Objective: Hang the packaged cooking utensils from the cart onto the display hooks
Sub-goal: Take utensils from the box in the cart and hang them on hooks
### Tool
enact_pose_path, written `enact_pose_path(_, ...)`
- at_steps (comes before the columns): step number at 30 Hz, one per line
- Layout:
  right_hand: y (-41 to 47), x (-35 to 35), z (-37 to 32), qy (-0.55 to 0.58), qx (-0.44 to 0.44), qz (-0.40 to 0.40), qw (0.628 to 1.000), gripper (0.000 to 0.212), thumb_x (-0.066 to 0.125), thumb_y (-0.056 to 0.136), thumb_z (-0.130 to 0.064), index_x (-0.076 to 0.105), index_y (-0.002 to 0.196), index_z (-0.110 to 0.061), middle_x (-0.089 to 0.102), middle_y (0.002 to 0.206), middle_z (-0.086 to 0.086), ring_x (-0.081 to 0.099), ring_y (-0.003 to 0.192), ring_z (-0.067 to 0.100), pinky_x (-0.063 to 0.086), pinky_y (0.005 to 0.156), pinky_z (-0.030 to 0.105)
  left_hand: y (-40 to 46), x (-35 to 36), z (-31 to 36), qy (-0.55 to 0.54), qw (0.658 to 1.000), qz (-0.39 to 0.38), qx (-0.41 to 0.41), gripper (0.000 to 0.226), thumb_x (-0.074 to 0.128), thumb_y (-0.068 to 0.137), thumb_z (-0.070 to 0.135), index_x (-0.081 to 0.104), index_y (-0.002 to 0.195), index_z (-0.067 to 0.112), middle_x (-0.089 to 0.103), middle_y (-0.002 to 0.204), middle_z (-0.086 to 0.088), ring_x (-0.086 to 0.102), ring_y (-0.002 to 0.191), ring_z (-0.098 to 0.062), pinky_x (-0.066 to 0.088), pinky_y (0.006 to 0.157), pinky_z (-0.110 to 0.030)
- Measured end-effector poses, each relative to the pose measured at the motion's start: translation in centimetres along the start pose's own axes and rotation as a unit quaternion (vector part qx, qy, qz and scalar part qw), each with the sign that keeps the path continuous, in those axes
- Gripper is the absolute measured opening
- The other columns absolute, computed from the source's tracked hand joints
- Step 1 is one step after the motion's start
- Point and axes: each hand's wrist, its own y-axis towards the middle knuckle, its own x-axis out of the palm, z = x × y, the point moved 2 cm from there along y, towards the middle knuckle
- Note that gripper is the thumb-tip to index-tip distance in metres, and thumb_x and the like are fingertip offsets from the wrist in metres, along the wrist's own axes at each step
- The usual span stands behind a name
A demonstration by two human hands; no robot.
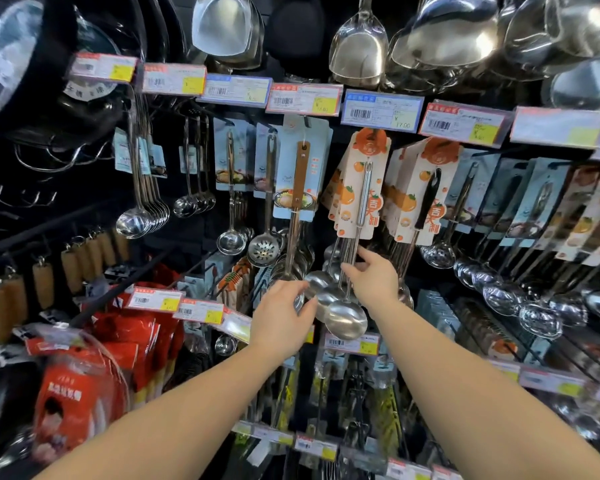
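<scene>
Several steel ladles [345, 315] on orange-printed cards [361, 188] hang from a display hook [369, 133] at the middle of the wall. My right hand [373, 277] pinches their thin shafts just below the cards. My left hand [284, 313] is cupped against the ladle bowls on their left side, fingers curled round one bowl. To the left hangs a wooden-handled ladle on a blue card [303, 171]. The cart is out of view.
Price-tag rails [305, 98] run above each row of hooks. More carded ladles and skimmers [430, 188] hang to the right, bare ladles [142, 216] to the left, steel spatulas [359, 46] above. Red packages [132, 337] and wrapped pans fill the lower left.
</scene>
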Motion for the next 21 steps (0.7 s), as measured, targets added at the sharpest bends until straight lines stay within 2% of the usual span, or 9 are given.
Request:
enact_pose_path(3, -1.3, -0.1, 1.0, -0.008, 0.013, 0.012, 1.000, 0.056, 0.065, 0.090, -0.023, 0.044, 0.142, -0.019, 0.060, 0.098, -0.003, 0.057, 0.089, 0.014, 0.046, 0.082, 0.029, 0.0, -0.2, -0.5, 0.000, 1.000, -0.015, 0.004, 0.040, 0.052, 0.093, 0.040, 0.053, 0.130, 0.025, 0.053, 0.124, 0.007, 0.052, 0.109, -0.010, 0.043, 0.090, -0.026)
enact_pose_path(7, -2.9, -0.2, 2.4, -0.062, 0.021, 0.033, 0.997, 0.051, 0.063, 0.091, -0.028, 0.048, 0.139, -0.020, 0.063, 0.114, 0.000, 0.057, 0.090, 0.014, 0.048, 0.081, 0.031, 0.2, 0.0, -0.7, -0.004, 0.999, -0.038, 0.021, 0.043, 0.054, 0.092, 0.041, 0.051, 0.132, 0.025, 0.052, 0.128, 0.006, 0.050, 0.115, -0.013, 0.043, 0.096, -0.030)
enact_pose_path(11, -3.9, -0.5, 3.7, -0.172, 0.055, -0.011, 0.984, 0.044, 0.064, 0.089, -0.031, 0.056, 0.131, -0.022, 0.065, 0.120, -0.002, 0.061, 0.093, 0.016, 0.051, 0.080, 0.032, 0.2, 1.6, -0.6, 0.042, 0.993, -0.097, 0.045, 0.051, 0.056, 0.091, 0.043, 0.046, 0.137, 0.024, 0.048, 0.138, 0.003, 0.045, 0.126, -0.017, 0.040, 0.105, -0.035)
enact_pose_path(14, -3.5, -0.2, 4.6, -0.216, 0.067, -0.036, 0.973, 0.039, 0.066, 0.087, -0.034, 0.061, 0.124, -0.024, 0.067, 0.113, -0.004, 0.059, 0.083, 0.012, 0.053, 0.075, 0.030, 0.4, 3.4, -0.4, 0.107, 0.978, -0.162, 0.080, 0.053, 0.055, 0.091, 0.043, 0.043, 0.140, 0.026, 0.046, 0.142, 0.002, 0.040, 0.131, -0.018, 0.032, 0.112, -0.037)
enact_pose_path(17, -2.5, 0.3, 5.1, -0.228, 0.061, -0.032, 0.971, 0.033, 0.063, 0.089, -0.031, 0.062, 0.122, -0.023, 0.067, 0.112, -0.003, 0.062, 0.087, 0.016, 0.054, 0.077, 0.032, 1.2, 4.6, -0.3, 0.168, 0.962, -0.187, 0.105, 0.048, 0.048, 0.095, 0.041, 0.043, 0.141, 0.025, 0.047, 0.141, 0.001, 0.039, 0.131, -0.018, 0.029, 0.110, -0.034)
enact_pose_path(21, -0.9, 0.9, 5.4, -0.202, 0.062, -0.030, 0.977, 0.033, 0.062, 0.090, -0.029, 0.061, 0.122, -0.021, 0.068, 0.110, -0.001, 0.062, 0.091, 0.018, 0.053, 0.079, 0.034, 2.3, 5.4, -0.8, 0.194, 0.958, -0.187, 0.096, 0.041, 0.047, 0.097, 0.037, 0.050, 0.135, 0.024, 0.047, 0.141, 0.001, 0.039, 0.131, -0.020, 0.032, 0.109, -0.036)
